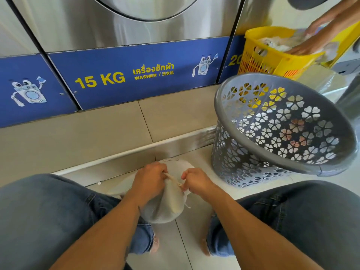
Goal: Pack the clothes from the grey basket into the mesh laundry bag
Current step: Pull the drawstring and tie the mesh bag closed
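In the head view, the mesh laundry bag (165, 208) sits on the floor between the person's knees, directly under both sets of fingers. Its bulging body hangs below them and toward the person, and its gathered neck comes up into the hands. The left hand (149, 181) has its fingers curled tightly round that neck. The right hand (196, 182), just beside it, pinches the drawstring (173, 179) between thumb and fingertips. The cord's long axis runs taut and slightly downward from the left fingers to the right, so the coming pull, by this judgement, goes sideways, the hands drawing apart to cinch the mouth. Both hands are equally near the bag.

The grey basket (229, 106) lies well apart, forward and to the right of the right fingers. It is tipped with its mouth toward the camera, and no clothes show inside, so the packing looks finished and only the closing remains.
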Demonstrator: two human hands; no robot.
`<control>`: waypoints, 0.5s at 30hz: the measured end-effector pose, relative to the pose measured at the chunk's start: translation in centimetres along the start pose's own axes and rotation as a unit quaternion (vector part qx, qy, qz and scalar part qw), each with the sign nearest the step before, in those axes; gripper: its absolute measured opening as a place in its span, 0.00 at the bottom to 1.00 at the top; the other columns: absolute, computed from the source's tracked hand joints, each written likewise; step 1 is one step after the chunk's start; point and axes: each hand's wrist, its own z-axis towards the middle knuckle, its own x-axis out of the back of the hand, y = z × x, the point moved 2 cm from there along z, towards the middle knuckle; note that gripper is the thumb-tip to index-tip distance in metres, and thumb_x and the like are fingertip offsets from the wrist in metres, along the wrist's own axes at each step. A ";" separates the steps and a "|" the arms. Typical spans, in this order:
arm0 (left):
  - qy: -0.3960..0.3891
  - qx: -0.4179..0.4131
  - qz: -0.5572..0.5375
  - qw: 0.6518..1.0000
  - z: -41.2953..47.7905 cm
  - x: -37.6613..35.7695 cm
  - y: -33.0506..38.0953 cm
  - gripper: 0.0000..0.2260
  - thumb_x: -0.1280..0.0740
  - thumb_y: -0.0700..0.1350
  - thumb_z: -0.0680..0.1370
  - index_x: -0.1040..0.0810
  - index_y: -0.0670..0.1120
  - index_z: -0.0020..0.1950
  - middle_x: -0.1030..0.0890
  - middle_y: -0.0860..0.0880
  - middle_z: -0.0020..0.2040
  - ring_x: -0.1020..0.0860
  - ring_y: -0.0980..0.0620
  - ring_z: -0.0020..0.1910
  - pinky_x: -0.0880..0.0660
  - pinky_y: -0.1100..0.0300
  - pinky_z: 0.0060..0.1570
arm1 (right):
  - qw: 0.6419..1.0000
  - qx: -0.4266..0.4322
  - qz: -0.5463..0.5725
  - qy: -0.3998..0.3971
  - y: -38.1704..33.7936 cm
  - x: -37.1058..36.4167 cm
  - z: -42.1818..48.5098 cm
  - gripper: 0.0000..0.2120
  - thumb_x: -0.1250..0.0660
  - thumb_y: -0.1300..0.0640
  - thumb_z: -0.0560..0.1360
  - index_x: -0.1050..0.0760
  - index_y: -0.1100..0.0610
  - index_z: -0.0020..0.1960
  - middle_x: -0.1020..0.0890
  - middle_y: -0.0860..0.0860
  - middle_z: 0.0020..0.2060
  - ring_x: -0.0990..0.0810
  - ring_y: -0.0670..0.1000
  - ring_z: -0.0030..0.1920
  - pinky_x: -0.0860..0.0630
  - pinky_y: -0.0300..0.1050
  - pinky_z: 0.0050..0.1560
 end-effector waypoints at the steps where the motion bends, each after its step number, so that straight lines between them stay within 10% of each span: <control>1: -0.001 0.020 -0.008 1.000 0.1 0.1 -0.7 0.06 0.35 0.42 0.76 0.21 0.51 0.43 0.21 0.52 0.45 0.23 0.48 0.46 0.24 0.51 0.44 | 0.999 -0.003 -0.026 -0.018 0.2 0.0 0.0 0.16 0.32 0.72 0.71 0.24 0.52 0.36 0.24 0.49 0.38 0.26 0.50 0.41 0.29 0.39 0.40; 7: 0.052 0.018 0.089 0.995 0.0 -0.3 -1.3 0.07 0.32 0.43 0.74 0.19 0.54 0.50 0.24 0.53 0.49 0.28 0.49 0.50 0.27 0.54 0.49 | 0.996 -0.004 -0.084 -0.040 0.4 -1.0 -0.1 0.10 0.30 0.68 0.67 0.16 0.67 0.47 0.16 0.63 0.42 0.23 0.51 0.39 0.20 0.53 0.48; 15: 0.012 0.035 0.097 0.995 -0.7 0.2 1.8 0.14 0.37 0.43 0.75 0.22 0.54 0.59 0.22 0.51 0.54 0.24 0.48 0.52 0.25 0.54 0.51 | 0.992 -0.082 0.092 -0.038 1.7 -0.7 -0.2 0.07 0.28 0.65 0.73 0.17 0.63 0.51 0.18 0.56 0.44 0.20 0.51 0.43 0.20 0.41 0.41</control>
